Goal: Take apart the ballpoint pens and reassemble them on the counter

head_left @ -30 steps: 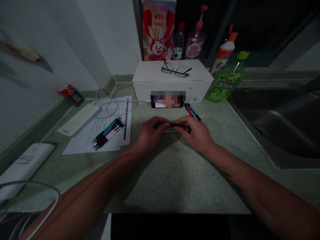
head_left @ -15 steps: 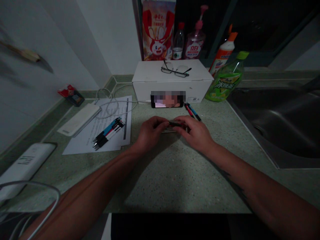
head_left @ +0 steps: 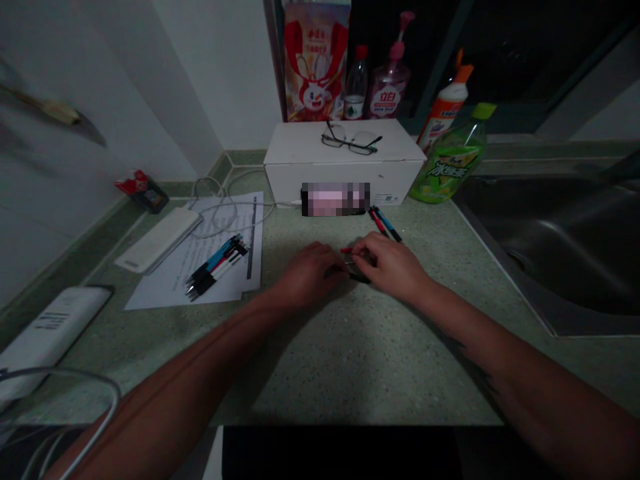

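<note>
Low over the counter, my left hand (head_left: 315,272) is curled with its fingertips together; what they pinch, if anything, is hidden. My right hand (head_left: 389,265) faces it with thumb and fingers closed in a pinch, seemingly on a thin pen part. A small red piece (head_left: 346,251) shows by the right fingertips, and a short black piece (head_left: 359,279) lies under the right thumb. Beyond the hands, a red and a blue pen (head_left: 386,223) lie side by side. A phone (head_left: 335,212) leans on the white box (head_left: 345,175), its screen blurred out.
On the left, several pens (head_left: 217,267) rest on printed sheets (head_left: 175,293), near a white power bank (head_left: 159,239) with a cable. Glasses (head_left: 353,141) sit on the box. A green bottle (head_left: 453,163) stands by the sink (head_left: 560,253) at right.
The dark piece held between both hands is now lower, under the right thumb. My left hand has shifted slightly down and right, and the red piece shows more.
</note>
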`<state>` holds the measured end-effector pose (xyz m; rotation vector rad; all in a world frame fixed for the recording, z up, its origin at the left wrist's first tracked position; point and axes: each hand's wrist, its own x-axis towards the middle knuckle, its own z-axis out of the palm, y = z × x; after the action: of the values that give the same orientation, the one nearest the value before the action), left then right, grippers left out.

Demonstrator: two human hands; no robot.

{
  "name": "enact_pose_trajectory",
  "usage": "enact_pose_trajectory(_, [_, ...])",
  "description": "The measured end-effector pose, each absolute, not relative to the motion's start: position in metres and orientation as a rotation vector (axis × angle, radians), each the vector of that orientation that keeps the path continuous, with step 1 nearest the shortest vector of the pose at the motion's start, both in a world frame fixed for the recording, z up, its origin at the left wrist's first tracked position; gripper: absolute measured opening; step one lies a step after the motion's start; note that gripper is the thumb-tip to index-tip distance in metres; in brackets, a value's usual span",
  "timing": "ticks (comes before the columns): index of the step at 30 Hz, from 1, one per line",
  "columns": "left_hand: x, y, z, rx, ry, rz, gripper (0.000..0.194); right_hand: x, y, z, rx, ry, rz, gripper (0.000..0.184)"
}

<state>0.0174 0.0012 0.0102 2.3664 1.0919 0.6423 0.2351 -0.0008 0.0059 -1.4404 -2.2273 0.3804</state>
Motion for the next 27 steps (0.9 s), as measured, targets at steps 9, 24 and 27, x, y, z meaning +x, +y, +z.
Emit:
enact_pose_trajectory(9, [0.01,0.013,0.007,2.381,1.408,0.647,0.012,0.236,0.001,0.005,-1.49,-2.464,0.334,0.012])
enact_pose_trajectory(24, [0.003,0.02,0.014,2.486,1.549,0.223,0.019,0.243,0.006,0.006,-1.483,-2.512,0.317,0.016])
enact_pose_trajectory(27, [0.001,0.019,0.015,2.484,1.537,0.215,0.021,0.245,0.007,0.004,-1.476,-2.511,0.308,0.018])
